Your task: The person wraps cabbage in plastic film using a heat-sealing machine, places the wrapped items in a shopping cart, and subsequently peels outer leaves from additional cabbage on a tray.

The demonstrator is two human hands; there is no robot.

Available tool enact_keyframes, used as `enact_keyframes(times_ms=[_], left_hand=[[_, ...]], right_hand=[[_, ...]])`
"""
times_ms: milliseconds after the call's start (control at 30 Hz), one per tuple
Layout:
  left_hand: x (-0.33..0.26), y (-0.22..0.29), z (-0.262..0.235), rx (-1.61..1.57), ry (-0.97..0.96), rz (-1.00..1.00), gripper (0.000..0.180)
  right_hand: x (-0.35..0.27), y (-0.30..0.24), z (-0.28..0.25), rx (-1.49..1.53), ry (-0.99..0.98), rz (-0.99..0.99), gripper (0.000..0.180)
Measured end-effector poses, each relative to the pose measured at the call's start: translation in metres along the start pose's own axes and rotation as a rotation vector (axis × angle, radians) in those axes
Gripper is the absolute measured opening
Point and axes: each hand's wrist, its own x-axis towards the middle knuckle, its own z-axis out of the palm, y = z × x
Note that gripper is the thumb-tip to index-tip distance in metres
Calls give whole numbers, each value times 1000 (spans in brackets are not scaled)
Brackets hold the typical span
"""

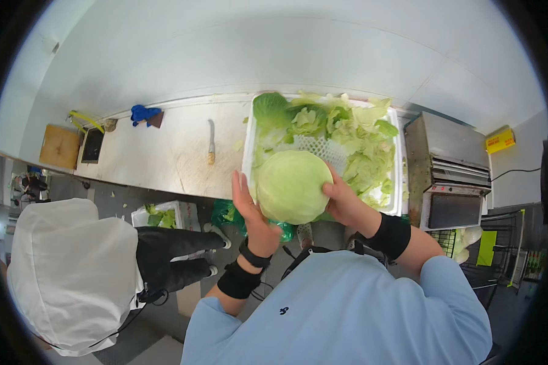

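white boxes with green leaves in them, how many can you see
2: a large white box right of the knife, partly covered by the held cabbage; and a smaller white box at left, near the co-worker's legs. Others may be hidden.

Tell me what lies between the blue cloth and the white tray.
In the head view: a knife, a brown piece against the blue cloth, and small scraps near the white tray.

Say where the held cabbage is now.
In the head view, the cabbage is slightly right of centre, between the left hand and right hand, hiding part of the white tray.
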Motion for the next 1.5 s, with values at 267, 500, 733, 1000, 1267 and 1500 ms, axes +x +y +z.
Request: enact_keyframes(times_ms=[267, 500, 733, 1000, 1267, 1500], left_hand=[[-6, 34, 109, -993, -227, -978, 72], [22, 99, 271, -247, -890, -602, 74], [54, 159, 484, -404, -784, -770, 87], [93, 116, 618, -298, -744, -735, 96], [76, 85, 652, -113, -730, -734, 98], [73, 89, 641, 13, -852, -761, 100]], right_hand=[[-120, -56, -58, -910, 271, -324, 126], [-273, -164, -167, -1068, 404, -408, 125], [-368, -297, -294, -1069, 455, -314, 114], [-363, -376, -402, -1036, 378, -394, 98], [-352, -370, -458, -936, 362, -295, 91], [-352, -386, -447, -1054, 237, -176, 92]])
